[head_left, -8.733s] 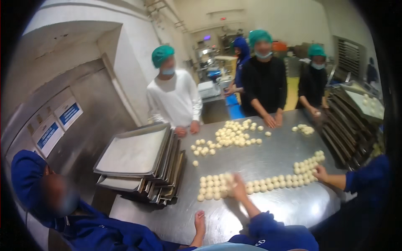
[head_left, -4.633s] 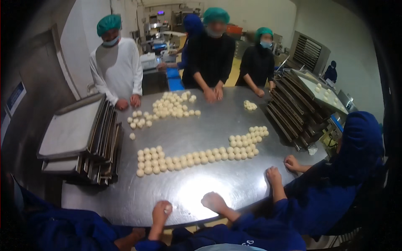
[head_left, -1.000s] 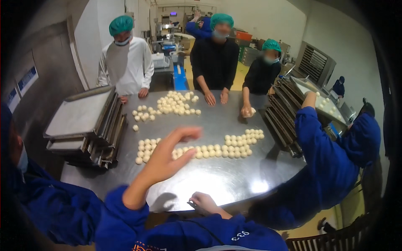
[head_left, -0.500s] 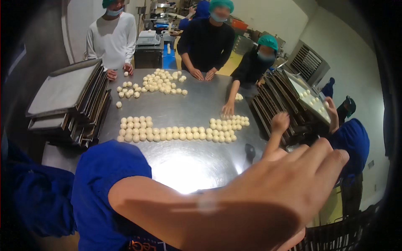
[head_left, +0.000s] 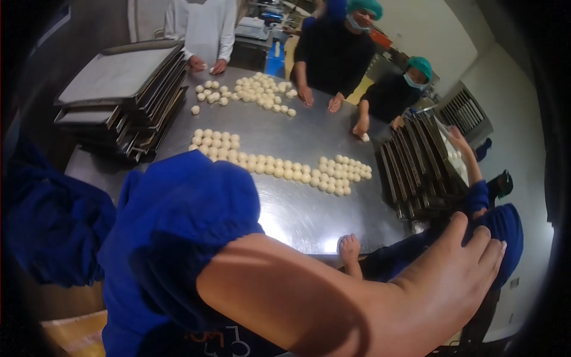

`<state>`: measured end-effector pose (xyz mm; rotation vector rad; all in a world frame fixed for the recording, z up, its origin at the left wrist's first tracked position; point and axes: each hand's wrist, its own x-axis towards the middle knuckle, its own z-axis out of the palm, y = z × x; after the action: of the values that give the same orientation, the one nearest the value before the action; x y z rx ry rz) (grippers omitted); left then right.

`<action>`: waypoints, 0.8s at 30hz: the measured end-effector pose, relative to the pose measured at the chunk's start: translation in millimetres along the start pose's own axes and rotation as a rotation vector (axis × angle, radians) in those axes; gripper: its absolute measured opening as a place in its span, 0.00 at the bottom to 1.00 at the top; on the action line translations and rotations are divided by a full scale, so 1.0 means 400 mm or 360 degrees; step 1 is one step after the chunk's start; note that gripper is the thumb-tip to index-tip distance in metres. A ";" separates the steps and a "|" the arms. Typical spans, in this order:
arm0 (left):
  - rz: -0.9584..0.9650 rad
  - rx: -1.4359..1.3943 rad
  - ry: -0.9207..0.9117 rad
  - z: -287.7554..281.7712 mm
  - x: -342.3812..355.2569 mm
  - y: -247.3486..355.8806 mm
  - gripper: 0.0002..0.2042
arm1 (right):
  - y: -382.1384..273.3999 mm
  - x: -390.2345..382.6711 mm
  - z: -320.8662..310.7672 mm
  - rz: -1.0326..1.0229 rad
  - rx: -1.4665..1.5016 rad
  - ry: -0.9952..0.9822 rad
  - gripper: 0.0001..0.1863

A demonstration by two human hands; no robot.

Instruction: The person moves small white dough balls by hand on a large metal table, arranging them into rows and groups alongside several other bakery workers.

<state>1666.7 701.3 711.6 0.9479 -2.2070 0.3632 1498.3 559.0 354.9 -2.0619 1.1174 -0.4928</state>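
My left forearm crosses the near side of the view from a blue sleeve (head_left: 208, 202). My left hand (head_left: 455, 271) is at the right, back upward. Its fingers are loosely stretched and slightly apart; nothing shows in them, though the palm is hidden. It hangs beyond the steel table's (head_left: 285, 137) near right corner, in front of a co-worker in blue. My right hand cannot be made out. Rows of round dough balls (head_left: 279, 166) lie on the table beyond my forearm. A looser heap of dough balls (head_left: 256, 89) sits farther back.
Stacked trays (head_left: 125, 71) stand at the left; more trays (head_left: 416, 160) are at the right. Several co-workers surround the table; one at the far right touches a dough piece (head_left: 364, 137). A curled hand (head_left: 350, 247) by the near edge seems to be the blue-sleeved co-worker's.
The view has shifted and tilted. My left hand has moved slightly right and away from the table. The far right co-worker's hand has left the rows; the curled hand is lower.
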 end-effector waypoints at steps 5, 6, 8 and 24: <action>0.0070 0.0239 0.0328 0.201 0.041 0.016 0.31 | -0.007 -0.042 0.070 -0.0046 -0.0097 -0.0117 0.13; -0.0085 0.0001 0.0279 0.235 0.005 -0.051 0.34 | 0.009 -0.013 0.139 -0.0098 -0.0133 -0.0258 0.13; -0.0395 -0.0607 0.0226 0.290 -0.056 -0.134 0.34 | -0.011 0.014 0.221 -0.0222 -0.0205 -0.0389 0.14; -0.1549 -0.0906 -0.0635 0.573 -0.700 -0.580 0.29 | 0.128 0.176 0.367 0.0025 -0.0276 0.0330 0.12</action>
<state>1858.0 574.3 348.4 1.6680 -1.7050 -0.9089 1600.0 543.3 218.8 -2.1865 1.3379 -0.6331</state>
